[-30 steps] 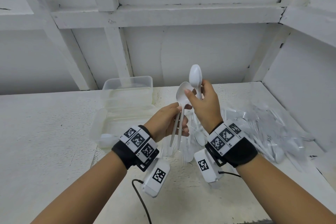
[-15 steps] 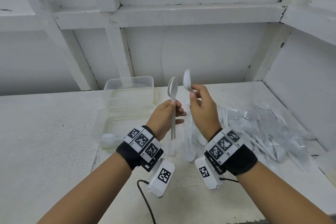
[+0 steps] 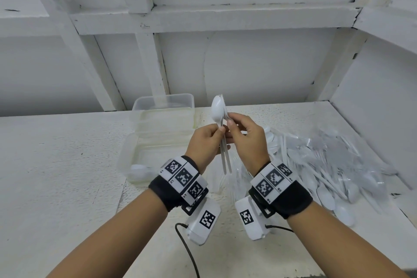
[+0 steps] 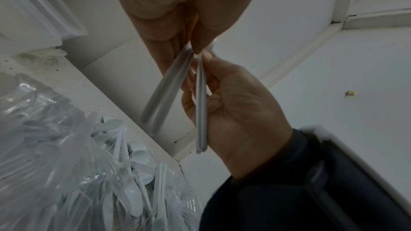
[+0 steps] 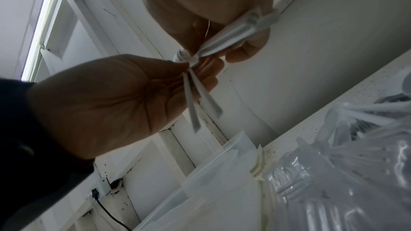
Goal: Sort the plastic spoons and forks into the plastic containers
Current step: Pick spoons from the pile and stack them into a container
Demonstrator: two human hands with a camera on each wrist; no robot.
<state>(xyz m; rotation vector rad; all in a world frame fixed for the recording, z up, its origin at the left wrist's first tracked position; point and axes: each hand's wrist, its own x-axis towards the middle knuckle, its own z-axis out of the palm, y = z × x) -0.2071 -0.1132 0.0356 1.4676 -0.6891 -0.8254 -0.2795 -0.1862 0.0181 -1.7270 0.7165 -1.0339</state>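
A small bunch of white plastic spoons [image 3: 218, 107] stands upright between both hands above the table, bowls up and handles [image 3: 226, 162] hanging down. My left hand [image 3: 216, 133] pinches the handles from the left, and my right hand [image 3: 234, 123] pinches the necks just under the bowls. From the left wrist I see two handles [image 4: 201, 111] fanning out below the fingers; the right wrist view shows the same handles [image 5: 209, 101] crossing the left palm. A clear container [image 3: 163, 106] stands behind the hands. A lower clear container [image 3: 126, 156] lies at left with a spoon [image 3: 141, 170] inside.
A big heap of white spoons and forks in crinkled clear plastic [image 3: 327, 165] covers the table's right side up to the side wall. White walls close the back and the right. A black cable [image 3: 187, 248] runs across the table near me.
Half a second ago each hand held its spoon apart from the other. The hands have come together and the spoons now stand as one bunch.
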